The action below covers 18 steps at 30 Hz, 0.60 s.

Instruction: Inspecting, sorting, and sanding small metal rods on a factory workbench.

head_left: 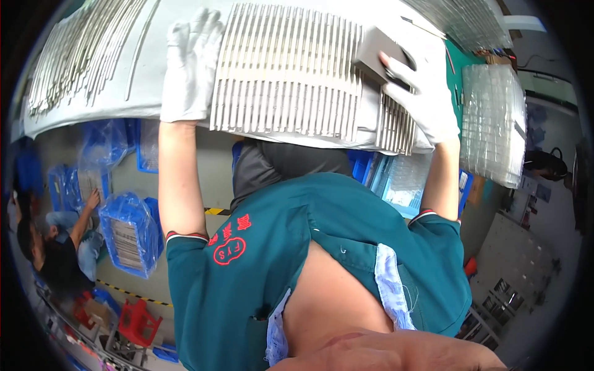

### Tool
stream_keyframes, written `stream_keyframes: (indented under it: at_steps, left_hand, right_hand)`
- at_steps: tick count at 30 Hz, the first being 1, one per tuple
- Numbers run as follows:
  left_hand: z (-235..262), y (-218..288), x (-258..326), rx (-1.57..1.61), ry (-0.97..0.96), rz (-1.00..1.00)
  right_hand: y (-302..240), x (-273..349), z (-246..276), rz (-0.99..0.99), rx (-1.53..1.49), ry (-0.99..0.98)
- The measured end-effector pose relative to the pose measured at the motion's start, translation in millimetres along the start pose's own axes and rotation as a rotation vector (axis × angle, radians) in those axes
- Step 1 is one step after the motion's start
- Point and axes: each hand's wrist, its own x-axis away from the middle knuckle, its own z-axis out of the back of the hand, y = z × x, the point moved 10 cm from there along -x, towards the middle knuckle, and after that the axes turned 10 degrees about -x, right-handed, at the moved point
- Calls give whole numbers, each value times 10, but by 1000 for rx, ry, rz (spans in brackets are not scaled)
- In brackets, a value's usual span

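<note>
A row of thin silver metal strips (291,74) lies side by side on the white-covered table in front of me. My left hand (190,68), in a white glove, rests flat with fingers stretched out along the row's left edge. At the row's right end my right hand (421,86), also gloved, grips a flat grey rectangular block (382,52), slightly blurred. One bare fingertip shows against the block. Below that hand sits a smaller group of shorter-looking strips (396,127), partly covered by the glove.
More loose strips (86,49) are spread at the table's left. Clear plastic trays (493,123) stand stacked at the right, beside a green mat (455,59). Blue crates (129,235) wrapped in plastic stand on the floor at left, where another person (59,253) sits near a red stool (139,321).
</note>
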Motion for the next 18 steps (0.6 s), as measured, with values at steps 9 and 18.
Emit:
stream_keyframes:
  at_steps: [9, 18]
  left_hand:
    - [-8, 23, 21, -23, 37, 22]
    - [35, 17, 28, -72, 73, 22]
  right_hand:
    - [518, 627, 23, -134, -120, -4]
    - [579, 611, 55, -249, -275, 71]
